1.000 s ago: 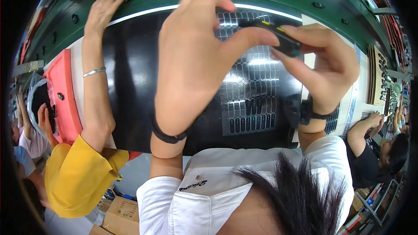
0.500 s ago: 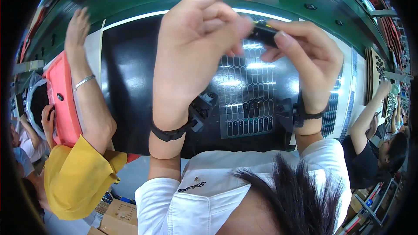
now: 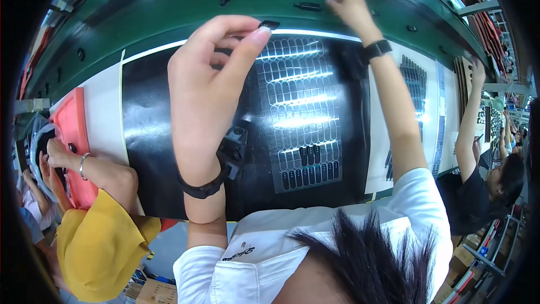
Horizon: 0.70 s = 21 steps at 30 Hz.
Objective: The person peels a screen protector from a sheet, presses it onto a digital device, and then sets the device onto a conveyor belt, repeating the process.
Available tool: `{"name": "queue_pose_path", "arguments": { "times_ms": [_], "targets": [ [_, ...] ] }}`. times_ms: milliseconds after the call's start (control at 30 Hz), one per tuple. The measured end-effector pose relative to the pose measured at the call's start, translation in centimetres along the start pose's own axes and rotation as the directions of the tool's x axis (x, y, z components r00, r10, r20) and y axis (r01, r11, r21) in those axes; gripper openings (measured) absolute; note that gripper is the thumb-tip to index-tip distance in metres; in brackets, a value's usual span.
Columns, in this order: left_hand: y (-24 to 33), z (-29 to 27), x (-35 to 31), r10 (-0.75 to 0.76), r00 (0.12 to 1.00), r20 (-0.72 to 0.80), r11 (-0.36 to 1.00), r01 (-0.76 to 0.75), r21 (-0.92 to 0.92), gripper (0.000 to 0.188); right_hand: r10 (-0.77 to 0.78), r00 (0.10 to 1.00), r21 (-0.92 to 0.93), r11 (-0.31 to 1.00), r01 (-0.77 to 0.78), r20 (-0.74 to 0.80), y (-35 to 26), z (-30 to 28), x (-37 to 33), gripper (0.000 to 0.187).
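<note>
Small black plastic-looking piece [image 3: 270, 24], just one, was pinched in the thumb-and-forefinger grip of the left hand [image 3: 208, 76], near the far edge of the glossy black desk [image 3: 152, 118]; the right hand [image 3: 354, 14], its grip released, was beside one slim black device [image 3: 307, 6] on the green belt [image 3: 169, 14]

Bright, cool light fills the scene, laying white bars of glare across the clear sheet [image 3: 304, 110] and a paler sheen over the black mat [image 3: 152, 146]. Motion blur softens the right hand [image 3: 350, 11]; the left hand [image 3: 207, 81] appears crisper. Fisheye distortion bows straight edges toward blackened corners.
</note>
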<state>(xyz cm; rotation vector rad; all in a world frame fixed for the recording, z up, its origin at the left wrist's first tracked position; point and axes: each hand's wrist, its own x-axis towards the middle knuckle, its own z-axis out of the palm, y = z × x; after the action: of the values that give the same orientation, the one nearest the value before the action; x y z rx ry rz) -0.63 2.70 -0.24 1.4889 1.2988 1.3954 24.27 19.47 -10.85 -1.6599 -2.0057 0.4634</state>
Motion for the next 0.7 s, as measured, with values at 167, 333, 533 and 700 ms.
{"name": "queue_pose_path", "arguments": {
  "times_ms": [167,333,533,700],
  "targets": [
    [0.3,0.1,0.1,-0.006,1.000,0.015,0.999,0.006,0.032,0.013,-0.109,0.994,-0.624,0.778,0.074,-0.018,3.5,-3.8,1.9,0.026],
    [0.2,0.5,-0.2,0.112,0.991,0.080,0.978,-0.124,0.169,0.012,-0.132,0.972,-0.750,0.618,0.236,0.196,5.8,-1.9,1.4,0.018],
    [1.3,-0.6,-0.4,0.066,0.988,0.143,0.989,-0.084,0.125,0.008,-0.128,0.991,-0.053,0.990,0.130,0.041,-0.8,-2.1,-0.6,0.018],
    [2.5,-1.4,-1.0,-0.058,0.992,0.114,0.963,0.086,-0.256,0.009,-0.137,0.990,0.760,0.639,0.118,-0.038,-12.3,-2.7,-7.9,0.023]
  ]
}}
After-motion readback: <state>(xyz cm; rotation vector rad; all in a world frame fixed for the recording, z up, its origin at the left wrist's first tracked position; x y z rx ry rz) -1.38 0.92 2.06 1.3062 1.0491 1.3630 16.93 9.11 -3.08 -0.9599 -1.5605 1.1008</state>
